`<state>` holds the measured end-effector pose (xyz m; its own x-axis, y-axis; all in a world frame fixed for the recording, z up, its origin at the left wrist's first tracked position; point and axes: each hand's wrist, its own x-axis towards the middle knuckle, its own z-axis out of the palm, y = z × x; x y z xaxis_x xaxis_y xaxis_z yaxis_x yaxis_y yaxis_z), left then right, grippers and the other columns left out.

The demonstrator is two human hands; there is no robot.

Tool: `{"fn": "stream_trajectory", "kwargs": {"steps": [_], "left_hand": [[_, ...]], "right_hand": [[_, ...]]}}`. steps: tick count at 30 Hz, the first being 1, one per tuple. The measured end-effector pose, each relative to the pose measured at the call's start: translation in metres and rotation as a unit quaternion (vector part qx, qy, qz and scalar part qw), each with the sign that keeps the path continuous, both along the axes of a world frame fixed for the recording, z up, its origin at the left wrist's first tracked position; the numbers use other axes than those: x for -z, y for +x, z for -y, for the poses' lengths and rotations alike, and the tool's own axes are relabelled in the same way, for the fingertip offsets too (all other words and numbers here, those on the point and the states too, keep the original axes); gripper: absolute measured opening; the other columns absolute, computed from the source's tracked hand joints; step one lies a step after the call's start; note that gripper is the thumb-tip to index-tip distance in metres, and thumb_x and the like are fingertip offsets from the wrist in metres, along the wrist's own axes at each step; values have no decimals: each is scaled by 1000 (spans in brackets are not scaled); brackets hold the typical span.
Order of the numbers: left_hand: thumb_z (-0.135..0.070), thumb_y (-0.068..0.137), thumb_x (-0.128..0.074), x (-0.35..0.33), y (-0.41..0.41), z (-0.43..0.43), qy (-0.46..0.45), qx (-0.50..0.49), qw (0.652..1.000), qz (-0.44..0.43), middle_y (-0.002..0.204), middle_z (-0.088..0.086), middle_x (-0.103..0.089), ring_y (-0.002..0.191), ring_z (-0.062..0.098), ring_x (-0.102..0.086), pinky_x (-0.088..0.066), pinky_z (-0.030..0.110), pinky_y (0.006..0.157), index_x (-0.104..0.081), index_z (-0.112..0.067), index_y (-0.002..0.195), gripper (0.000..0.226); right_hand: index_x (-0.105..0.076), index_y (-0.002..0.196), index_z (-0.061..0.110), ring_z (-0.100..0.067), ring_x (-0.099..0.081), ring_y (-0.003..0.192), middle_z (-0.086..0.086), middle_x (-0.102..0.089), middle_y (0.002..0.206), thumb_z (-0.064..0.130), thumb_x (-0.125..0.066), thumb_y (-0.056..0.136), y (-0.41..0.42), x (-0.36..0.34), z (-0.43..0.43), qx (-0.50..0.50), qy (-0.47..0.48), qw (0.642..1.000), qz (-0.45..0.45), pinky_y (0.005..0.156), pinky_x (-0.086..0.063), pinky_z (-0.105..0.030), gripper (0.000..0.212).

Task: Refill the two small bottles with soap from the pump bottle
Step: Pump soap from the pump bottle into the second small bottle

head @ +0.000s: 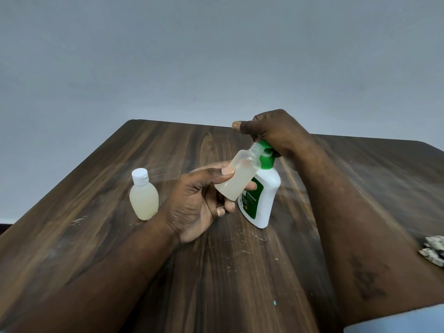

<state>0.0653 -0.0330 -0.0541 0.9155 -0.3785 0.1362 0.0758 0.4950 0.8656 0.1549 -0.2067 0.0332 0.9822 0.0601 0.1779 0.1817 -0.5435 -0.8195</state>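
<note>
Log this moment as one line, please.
stage: filling second bottle | left hand: tilts open small bottle to pump bottle spout | right hand: on pump head | capped small bottle: upright on table

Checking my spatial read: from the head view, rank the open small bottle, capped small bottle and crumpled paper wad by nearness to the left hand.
1. Open small translucent bottle: held in the left hand.
2. Capped small translucent bottle: standing just left of it.
3. Crumpled paper wad: far right table edge.

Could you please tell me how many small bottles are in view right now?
2. A capped bottle stands on the table, left; an open bottle is held tilted in the left hand at the pump.
</note>
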Motion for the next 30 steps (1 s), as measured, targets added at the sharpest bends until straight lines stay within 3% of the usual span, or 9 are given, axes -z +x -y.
{"fn": "stream_trajectory", "kwargs": {"steps": [8,13,19,30], "left_hand": [[-27,80,-65,-2,-1,-1,7,-4,1000,6,100,25,-72,53,18,-52,-38,20,41,-80,-16,103,29],[-26,84,-62,3,2,-3,3,-8,1000,-7,105,29,-70,53,19,-51,-39,22,41,-71,-6,118,41],[-27,84,-59,-1,-1,-1,6,3,1000,9,101,24,-73,54,17,-52,-37,21,43,-81,-17,103,30],[-26,84,-63,2,2,-2,2,-1,1000,-6,104,29,-70,53,20,-49,-36,22,42,-75,-8,113,37]], "right_hand": [[-51,59,16,-15,-43,52,4,-50,55,47,-85,81,0,1,-1,2,7,1000,-1,56,-38,-28,51],[-52,61,15,-16,-44,54,2,-52,59,50,-85,81,-1,4,-1,3,-6,1000,-7,59,-39,-29,52],[-51,57,17,-14,-41,52,3,-51,57,50,-84,81,-1,0,0,0,1,1000,11,56,-37,-28,52],[-54,58,17,-14,-45,52,4,-53,55,48,-84,82,-2,3,-2,5,-3,1000,-9,59,-41,-28,50]]}}
